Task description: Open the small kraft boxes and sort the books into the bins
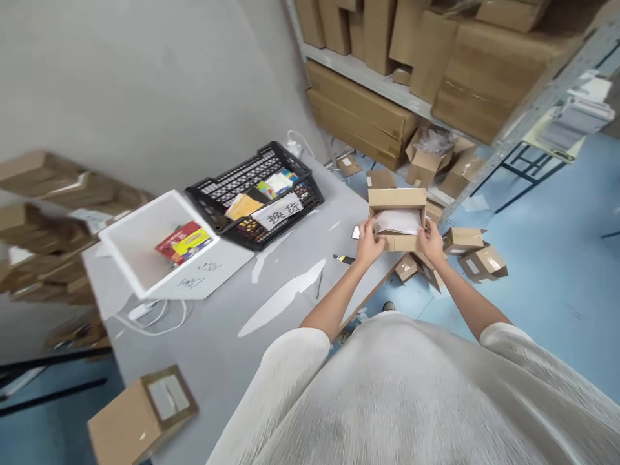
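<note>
Box (401, 243), open with something white (400, 221) inside, is held at the edge of the table (213, 349): the left hand (369, 243), half curled, grips one end; the right hand (431, 242), curled likewise, the other. I see a cutter (345, 259) lying nearby.

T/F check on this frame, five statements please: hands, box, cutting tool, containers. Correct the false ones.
1. The left hand and right hand both hold the open cardboard box. True.
2. That box has nothing in it. False: something white lies inside.
3. The right hand grips a black-and-yellow tool. False: the black-and-yellow tool lies on the table.
4. The black crate stands beside the white container. True.
5. The white container is empty. False: red and yellow printed items are in it.
</note>
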### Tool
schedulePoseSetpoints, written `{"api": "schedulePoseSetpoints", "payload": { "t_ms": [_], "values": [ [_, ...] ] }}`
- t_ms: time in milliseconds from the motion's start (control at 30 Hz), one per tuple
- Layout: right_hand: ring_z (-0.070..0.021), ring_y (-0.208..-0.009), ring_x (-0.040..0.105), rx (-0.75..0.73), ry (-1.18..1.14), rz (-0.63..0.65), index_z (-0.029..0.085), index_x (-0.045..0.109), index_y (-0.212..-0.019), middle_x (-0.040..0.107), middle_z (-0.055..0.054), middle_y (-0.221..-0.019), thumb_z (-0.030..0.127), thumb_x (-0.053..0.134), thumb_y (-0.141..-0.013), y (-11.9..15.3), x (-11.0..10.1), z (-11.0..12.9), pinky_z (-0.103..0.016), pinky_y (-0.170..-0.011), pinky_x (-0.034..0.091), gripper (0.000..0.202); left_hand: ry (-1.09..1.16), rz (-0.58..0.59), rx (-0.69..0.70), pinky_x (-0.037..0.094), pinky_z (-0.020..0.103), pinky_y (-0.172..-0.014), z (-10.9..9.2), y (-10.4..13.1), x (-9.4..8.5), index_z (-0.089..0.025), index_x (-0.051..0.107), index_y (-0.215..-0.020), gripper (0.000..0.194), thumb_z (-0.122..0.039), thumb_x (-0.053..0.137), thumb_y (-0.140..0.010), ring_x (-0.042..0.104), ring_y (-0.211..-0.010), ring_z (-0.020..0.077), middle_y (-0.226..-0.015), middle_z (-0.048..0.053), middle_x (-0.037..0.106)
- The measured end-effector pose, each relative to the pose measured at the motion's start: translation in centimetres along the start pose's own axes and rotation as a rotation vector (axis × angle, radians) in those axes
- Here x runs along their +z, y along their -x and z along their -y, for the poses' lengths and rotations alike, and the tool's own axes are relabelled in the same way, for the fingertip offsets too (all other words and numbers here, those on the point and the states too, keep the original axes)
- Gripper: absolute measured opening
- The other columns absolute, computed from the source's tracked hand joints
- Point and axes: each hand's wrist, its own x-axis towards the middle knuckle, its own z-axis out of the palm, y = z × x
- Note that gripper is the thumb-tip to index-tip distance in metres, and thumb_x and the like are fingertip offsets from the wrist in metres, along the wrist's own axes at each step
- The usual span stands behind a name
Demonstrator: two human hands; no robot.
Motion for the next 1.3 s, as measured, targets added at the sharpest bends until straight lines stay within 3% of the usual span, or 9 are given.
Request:
{"api": "schedulePoseSetpoints", "payload": {
  "t_ms": [67, 167, 267, 467, 667, 833, 967, 1133, 1300],
  "values": [
    [-0.0356, -0.141, 0.067, 0.045, -0.003, -0.053, 0.019, 0.058, -0.16, 0.067, -0.019, -0.157, 0.07, 0.045, -0.105, -0.8, -2.5, -2.0, -0.055, -0.125, 0.049, 0.076, 0.007, 0.083, 0.07, 0.033, 0.055, -0.139, -1.4, -2.6, 2.9, -0.029, 0.049, -0.164, 0.075, -0.022, 0.069, -0.091, 0.032, -0.17, 0.0334, -0.178, 0.013, 0.037],
    [-0.0359, -0.159, 0.049, 0.073, 0.007, -0.116, 0.017, 0.06, -0.159, 0.06, -0.02, -0.165, 0.074, 0.04, -0.105, -1.8, -5.4, -4.5, -0.057, -0.135, 0.035, 0.081, -0.05, 0.147, 0.074, 0.019, 0.067, -0.141, -3.1, -5.5, 6.8, -0.026, 0.049, -0.164, 0.08, -0.021, 0.072, -0.088, 0.019, -0.174, 0.0398, -0.182, 0.015, 0.032],
    [-0.0368, -0.158, 0.049, 0.074, 0.027, -0.131, 0.017, 0.066, -0.153, 0.062, -0.021, -0.162, 0.073, 0.04, -0.105, -1.9, -6.9, -6.4, -0.06, -0.135, 0.034, 0.078, -0.096, 0.188, 0.062, 0.018, 0.068, -0.141, -3.7, -6.0, 9.2, -0.023, 0.047, -0.165, 0.079, -0.021, 0.071, -0.09, 0.017, -0.175, 0.0401, -0.185, 0.017, 0.028],
    [-0.0371, -0.131, 0.068, 0.135, 0.012, -0.042, 0.021, 0.074, -0.135, 0.073, -0.02, -0.142, 0.071, 0.043, -0.104, -1.0, -6.4, -8.2, -0.059, -0.121, 0.051, 0.067, -0.107, 0.276, 0.045, 0.024, 0.063, -0.14, -2.5, -3.3, 10.4, -0.025, 0.05, -0.163, 0.07, -0.023, 0.066, -0.094, 0.025, -0.173, 0.0362, -0.179, 0.016, 0.039],
    [-0.0359, -0.123, 0.07, 0.144, -0.011, 0.027, 0.02, 0.077, -0.124, 0.076, -0.019, -0.131, 0.066, 0.047, -0.103, -0.4, -5.0, -8.5, -0.056, -0.114, 0.054, 0.059, -0.164, 0.298, 0.061, 0.031, 0.061, -0.138, -1.9, -2.6, 10.4, -0.022, 0.053, -0.161, 0.066, -0.019, 0.062, -0.095, 0.036, -0.168, 0.036, -0.173, 0.018, 0.046],
    [-0.0342, -0.112, 0.073, 0.161, -0.011, 0.1, 0.019, 0.078, -0.12, 0.077, -0.018, -0.125, 0.06, 0.048, -0.101, -0.4, -3.8, -8.4, -0.056, -0.11, 0.056, 0.054, -0.171, 0.3, 0.018, 0.033, 0.062, -0.137, -1.3, -2.0, 9.9, -0.023, 0.054, -0.16, 0.066, -0.019, 0.064, -0.095, 0.038, -0.166, 0.0369, -0.172, 0.017, 0.047],
    [-0.0336, -0.109, 0.072, 0.087, -0.053, 0.174, 0.021, 0.08, -0.117, 0.079, -0.015, -0.12, 0.061, 0.051, -0.099, -0.6, -1.5, -7.3, -0.054, -0.106, 0.058, 0.052, -0.197, 0.255, -0.025, 0.033, 0.063, -0.136, -0.3, -1.0, 8.2, -0.023, 0.055, -0.16, 0.066, -0.019, 0.063, -0.095, 0.037, -0.166, 0.0378, -0.174, 0.017, 0.045],
    [-0.0326, -0.107, 0.072, 0.035, -0.094, 0.334, 0.023, 0.08, -0.116, 0.079, -0.014, -0.117, 0.059, 0.052, -0.098, -0.7, 3.0, -4.3, -0.055, -0.108, 0.057, 0.049, -0.217, 0.152, -0.113, 0.036, 0.062, -0.135, 1.5, 1.1, 4.4, -0.023, 0.055, -0.161, 0.065, -0.019, 0.062, -0.096, 0.037, -0.166, 0.0374, -0.175, 0.017, 0.044],
    [-0.0309, -0.108, 0.072, -0.095, -0.137, 0.48, 0.025, 0.08, -0.116, 0.08, -0.013, -0.12, 0.059, 0.051, -0.098, 0.5, 8.3, -0.9, -0.053, -0.109, 0.057, 0.048, -0.225, 0.003, -0.225, 0.035, 0.062, -0.135, 4.0, 5.0, -0.3, -0.024, 0.055, -0.161, 0.067, -0.019, 0.064, -0.094, 0.039, -0.165, 0.0378, -0.174, 0.017, 0.046]
  ]
}}
